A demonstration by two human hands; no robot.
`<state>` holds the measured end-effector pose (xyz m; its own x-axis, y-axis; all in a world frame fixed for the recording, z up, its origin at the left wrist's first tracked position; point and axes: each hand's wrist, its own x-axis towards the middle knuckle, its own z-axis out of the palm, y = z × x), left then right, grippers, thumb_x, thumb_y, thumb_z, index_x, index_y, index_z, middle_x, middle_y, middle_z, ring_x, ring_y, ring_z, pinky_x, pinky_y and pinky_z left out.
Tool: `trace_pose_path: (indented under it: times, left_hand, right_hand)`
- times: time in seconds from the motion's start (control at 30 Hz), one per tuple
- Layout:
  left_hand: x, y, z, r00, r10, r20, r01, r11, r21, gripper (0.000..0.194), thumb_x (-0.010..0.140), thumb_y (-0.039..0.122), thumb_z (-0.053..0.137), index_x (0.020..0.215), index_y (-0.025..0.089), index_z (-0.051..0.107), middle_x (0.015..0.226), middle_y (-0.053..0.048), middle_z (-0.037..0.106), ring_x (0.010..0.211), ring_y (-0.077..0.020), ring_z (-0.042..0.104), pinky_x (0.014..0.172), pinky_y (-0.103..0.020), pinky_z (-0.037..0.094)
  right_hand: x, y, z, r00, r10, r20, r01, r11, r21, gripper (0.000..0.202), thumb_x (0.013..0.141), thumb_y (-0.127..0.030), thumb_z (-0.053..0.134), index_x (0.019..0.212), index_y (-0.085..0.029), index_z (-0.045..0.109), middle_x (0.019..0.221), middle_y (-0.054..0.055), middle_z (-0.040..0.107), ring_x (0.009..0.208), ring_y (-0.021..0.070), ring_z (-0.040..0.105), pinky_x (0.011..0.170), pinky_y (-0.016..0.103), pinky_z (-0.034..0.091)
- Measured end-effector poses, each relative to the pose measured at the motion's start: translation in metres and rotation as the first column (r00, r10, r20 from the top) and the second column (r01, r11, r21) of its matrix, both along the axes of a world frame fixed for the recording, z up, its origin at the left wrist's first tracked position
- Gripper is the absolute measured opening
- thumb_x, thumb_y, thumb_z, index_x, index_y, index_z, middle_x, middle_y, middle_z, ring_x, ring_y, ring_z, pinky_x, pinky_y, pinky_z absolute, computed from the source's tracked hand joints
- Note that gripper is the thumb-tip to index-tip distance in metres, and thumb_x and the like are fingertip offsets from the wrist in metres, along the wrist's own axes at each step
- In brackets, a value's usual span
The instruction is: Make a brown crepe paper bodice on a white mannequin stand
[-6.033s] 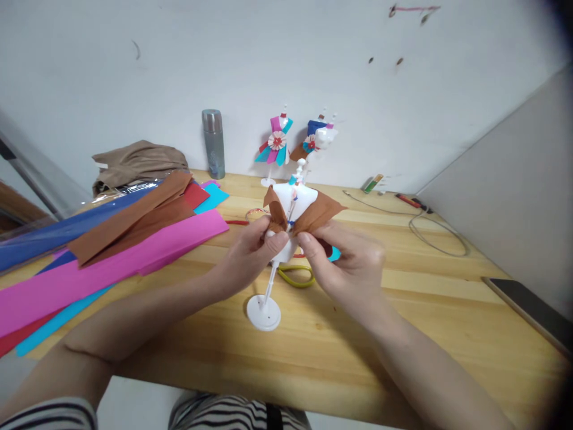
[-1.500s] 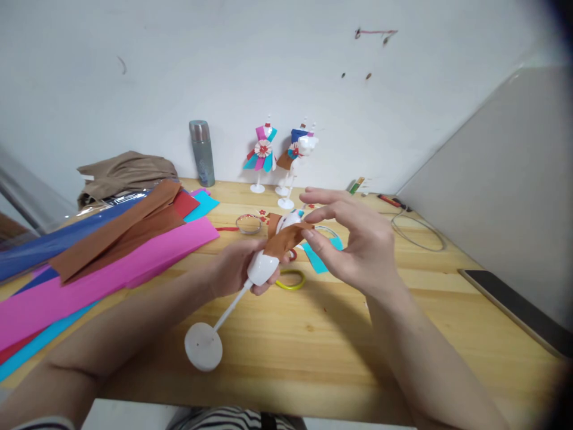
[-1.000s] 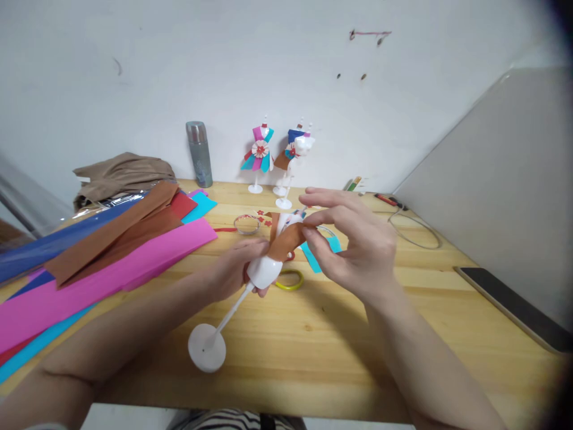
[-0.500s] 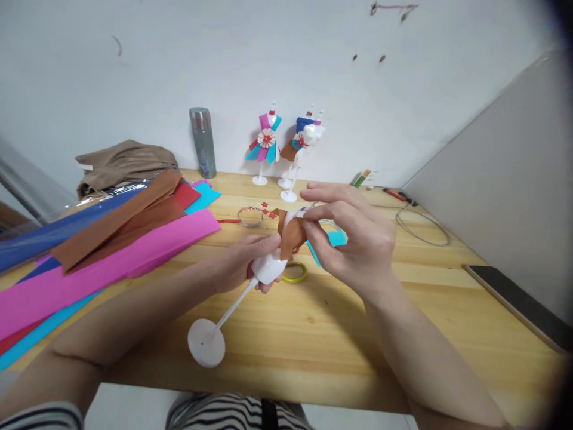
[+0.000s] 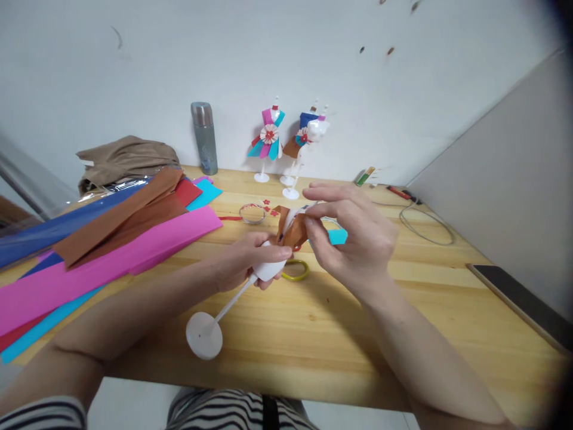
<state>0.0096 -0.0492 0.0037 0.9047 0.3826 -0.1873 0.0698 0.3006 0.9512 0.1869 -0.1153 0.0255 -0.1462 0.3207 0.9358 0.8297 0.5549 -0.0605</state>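
Note:
My left hand [image 5: 250, 257] is wrapped round the lower body of a small white mannequin [image 5: 270, 270], its thumb lying across the front. The mannequin tilts, with its thin stem and round base [image 5: 204, 335] pointing down to the left. Brown paper [image 5: 295, 232] lies in folds over its upper body. My right hand [image 5: 353, 233] pinches the edge of that brown paper between thumb and fingers. Beneath the hands, the yellow handle [image 5: 296, 270] of what look like scissors rests on the table, beside a bright blue paper piece [image 5: 336, 236].
Pink [image 5: 179, 236], brown, blue and red paper sheets spread over the left side. A grey flask [image 5: 205, 140] and dressed mannequins [image 5: 268, 134] stand along the wall. A wire coil [image 5: 252, 214] lies behind my hands; a phone [image 5: 514, 298] and cable [image 5: 430, 224] are right.
My left thumb has moved from the brown paper's edge down across the white body. The brown paper has opened at the front, showing more white between its folds. My right hand keeps its pinch.

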Motion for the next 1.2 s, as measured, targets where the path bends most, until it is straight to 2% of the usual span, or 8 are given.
trace_pose_path:
  times: [0.2,0.37,0.5,0.7,0.93,1.07,1.2]
  left_hand:
    - [0.0,-0.002,-0.001,1.0,0.008,0.028,-0.007,1.0,-0.018,0.036,0.081,0.047,0.07,0.092,0.015,0.056,0.059,0.004,0.056,0.045,-0.0067,0.046,0.045,-0.02,0.034]
    - [0.001,0.0,-0.003,0.995,0.025,0.099,-0.021,0.999,-0.049,0.036,0.082,0.048,0.068,0.092,0.015,0.057,0.059,0.004,0.056,0.044,-0.0064,0.046,0.044,-0.02,0.032]
    - [0.002,0.002,-0.005,0.989,0.019,0.143,-0.011,0.998,-0.058,0.041,0.08,0.051,0.07,0.093,0.015,0.058,0.058,0.003,0.056,0.042,-0.0079,0.047,0.042,-0.021,0.033]
    - [0.004,0.002,-0.01,0.988,0.066,0.138,-0.06,0.997,-0.052,0.041,0.078,0.052,0.071,0.093,0.015,0.061,0.058,0.002,0.057,0.042,-0.0088,0.049,0.042,-0.021,0.035]
    - [0.003,-0.001,-0.006,0.977,0.184,0.111,-0.193,0.978,0.078,0.051,0.076,0.051,0.077,0.11,0.014,0.067,0.067,0.0,0.061,0.053,-0.0119,0.052,0.045,-0.022,0.038]
    - [0.0,-0.004,0.003,0.967,0.242,0.08,-0.254,0.943,0.215,0.043,0.077,0.049,0.074,0.102,0.014,0.071,0.071,-0.002,0.063,0.058,-0.0124,0.051,0.047,-0.022,0.04]
    - [0.0,-0.007,0.009,0.941,0.308,0.14,-0.337,0.891,0.304,0.033,0.079,0.043,0.073,0.096,0.015,0.073,0.069,-0.001,0.063,0.058,-0.0106,0.05,0.05,-0.021,0.037]
  right_hand:
    - [-0.002,-0.002,0.001,0.999,0.05,-0.021,-0.051,0.997,-0.056,0.02,0.086,-0.005,0.061,0.087,-0.024,0.067,0.101,0.007,0.078,0.101,0.0264,0.074,0.084,0.044,0.061]
    - [0.003,-0.004,0.004,0.993,0.102,-0.06,-0.108,0.989,-0.1,0.021,0.086,-0.013,0.065,0.101,-0.025,0.069,0.108,0.008,0.077,0.104,0.0282,0.074,0.086,0.046,0.061]
    - [0.008,-0.004,0.006,0.998,0.055,-0.031,-0.058,0.994,-0.089,0.027,0.085,-0.018,0.067,0.11,-0.026,0.069,0.112,0.009,0.076,0.105,0.0303,0.073,0.09,0.049,0.06]
    - [0.004,-0.004,0.007,1.0,0.021,-0.01,-0.022,0.996,-0.081,0.023,0.085,-0.017,0.066,0.106,-0.026,0.07,0.106,0.009,0.077,0.104,0.0307,0.073,0.09,0.051,0.059]
    - [0.005,-0.006,0.006,0.997,0.06,-0.051,-0.064,0.995,-0.077,0.018,0.083,-0.012,0.066,0.096,-0.024,0.069,0.111,0.009,0.076,0.109,0.0306,0.072,0.093,0.051,0.059]
    - [0.005,-0.007,0.006,0.992,0.092,-0.091,-0.097,0.994,-0.055,0.018,0.081,-0.01,0.065,0.091,-0.024,0.068,0.11,0.008,0.076,0.11,0.0301,0.072,0.092,0.049,0.059]
    - [0.003,-0.007,0.006,0.996,0.065,-0.063,-0.066,0.998,-0.009,0.02,0.081,-0.01,0.064,0.092,-0.026,0.068,0.108,0.008,0.076,0.108,0.0306,0.072,0.091,0.05,0.06]
